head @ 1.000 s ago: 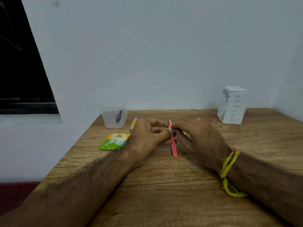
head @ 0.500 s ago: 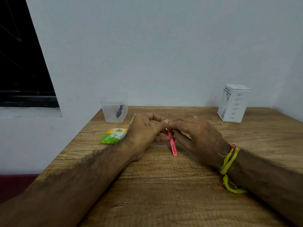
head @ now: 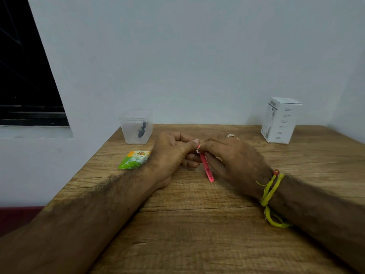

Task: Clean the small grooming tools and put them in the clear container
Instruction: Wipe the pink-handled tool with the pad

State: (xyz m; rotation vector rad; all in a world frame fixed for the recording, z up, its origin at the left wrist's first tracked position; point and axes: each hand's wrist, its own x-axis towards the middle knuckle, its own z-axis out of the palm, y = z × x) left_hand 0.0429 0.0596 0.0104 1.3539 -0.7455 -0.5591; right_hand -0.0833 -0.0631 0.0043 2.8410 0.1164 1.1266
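A thin pink grooming tool (head: 206, 168) slants down towards me between both hands, its lower end free above the wooden table (head: 197, 224). My right hand (head: 233, 161) pinches the tool's top, where a small white bit shows at the fingertips. My left hand (head: 169, 153) has its fingers curled against the tool's upper part, with the thumb tip at the top. The clear container (head: 136, 126) stands at the table's far left corner with a dark tool (head: 141, 129) inside.
A green and orange sachet (head: 134, 159) lies flat just left of my left wrist. A white carton (head: 280, 119) stands upright at the far right by the wall. The table's left edge runs close beside my left forearm.
The tool's upper tip stood above the fingers a second ago; now it sits down among the fingertips. Both hands stay together at the same spot. The yellow tool behind my left hand is now hidden.
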